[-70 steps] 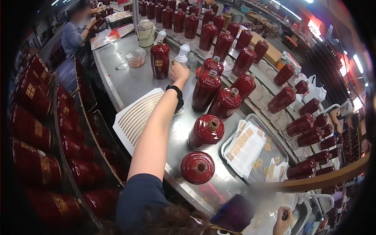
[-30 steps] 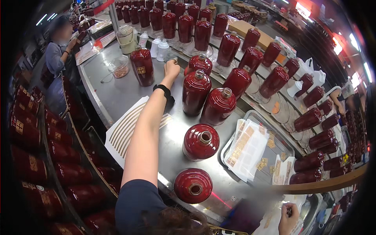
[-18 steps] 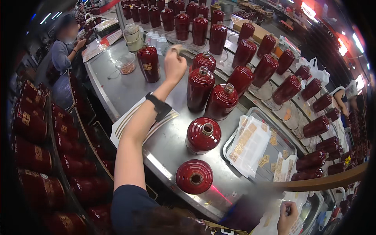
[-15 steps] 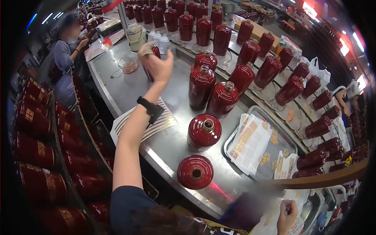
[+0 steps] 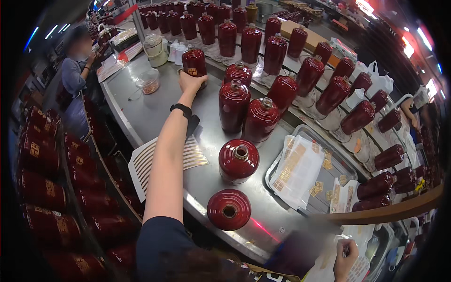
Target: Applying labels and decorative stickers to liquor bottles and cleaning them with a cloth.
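With my left hand (image 5: 191, 83) I grip the lower body of a dark red glossy bottle (image 5: 193, 60), which is upright at the far side of the metal table and bears a gold square label. My left fingers are partly hidden around it. Near the bottom right, my right hand (image 5: 345, 259) is curled, with thumb and fingers close together; what it may hold I cannot make out. Between my hands stand several more red bottles (image 5: 238, 161) with open necks. A sheet with gold stripes (image 5: 190, 157) lies under my left forearm.
Right of the bottles, a grey tray (image 5: 307, 134) holds white sheets and gold stickers. Beyond runs a conveyor with several rows of red bottles (image 5: 275, 55). A clear bowl (image 5: 148, 82) and beige pot (image 5: 155, 50) stand far left. Bottles on racks (image 5: 40, 183) fill the left; a person works beyond.
My left hand has moved from above the bottle's side to its lower body. The bottle now shows its gold label and stands farther right. My right hand stays curled in place.
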`<state>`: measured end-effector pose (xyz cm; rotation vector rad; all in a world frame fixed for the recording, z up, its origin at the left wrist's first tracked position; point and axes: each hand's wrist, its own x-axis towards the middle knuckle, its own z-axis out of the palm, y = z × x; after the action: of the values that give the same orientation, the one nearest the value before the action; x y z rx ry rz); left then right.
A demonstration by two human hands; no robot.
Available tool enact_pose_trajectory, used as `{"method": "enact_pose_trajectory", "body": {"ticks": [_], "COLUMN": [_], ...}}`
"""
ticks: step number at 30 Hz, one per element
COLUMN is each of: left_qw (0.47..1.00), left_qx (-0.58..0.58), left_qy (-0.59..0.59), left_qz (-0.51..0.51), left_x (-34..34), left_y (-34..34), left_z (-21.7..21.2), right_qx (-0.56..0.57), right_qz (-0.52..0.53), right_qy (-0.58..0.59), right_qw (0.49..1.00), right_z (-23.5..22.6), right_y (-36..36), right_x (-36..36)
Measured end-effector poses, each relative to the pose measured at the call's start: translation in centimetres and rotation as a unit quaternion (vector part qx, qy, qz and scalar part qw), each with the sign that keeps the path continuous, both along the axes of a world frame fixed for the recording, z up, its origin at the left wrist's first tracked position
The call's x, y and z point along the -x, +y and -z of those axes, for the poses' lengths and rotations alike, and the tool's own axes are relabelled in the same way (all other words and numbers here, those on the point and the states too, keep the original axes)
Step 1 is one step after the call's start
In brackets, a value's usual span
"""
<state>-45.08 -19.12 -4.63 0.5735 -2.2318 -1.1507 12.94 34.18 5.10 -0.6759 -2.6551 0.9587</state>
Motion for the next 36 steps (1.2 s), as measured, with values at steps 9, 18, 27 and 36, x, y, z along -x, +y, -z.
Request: {"method": "enact_pose_trajectory", "body": {"ticks": [9, 18, 27, 36], "left_qw": [0.993, 0.995, 0.82, 0.96], "left_qx": [0.116, -0.095, -0.324, -0.135], "left_qy": [-0.027, 0.016, 0.372, 0.154], "left_qz": [0.012, -0.017, 0.29, 0.191], "left_x": [0.6, -9.8, -33.9, -44.5], "left_y": [1.8, -1.0, 8.1, 18.2], "left_z": [0.0, -5.6, -13.2, -1.1], "right_qx": [-0.01, 0.047, 0.107, 0.128], "right_qz": [0.022, -0.068, -0.143, -0.157], "right_qy": [-0.002, 0.049, 0.101, 0.129], "right_qw": [1.0, 0.995, 0.979, 0.971], "right_z": [-0.7, -1.4, -1.7, -2.1], "right_y": [0.1, -0.9, -2.6, -3.6], "right_x": [-2.0, -3.9, -6.4, -8.9]}}
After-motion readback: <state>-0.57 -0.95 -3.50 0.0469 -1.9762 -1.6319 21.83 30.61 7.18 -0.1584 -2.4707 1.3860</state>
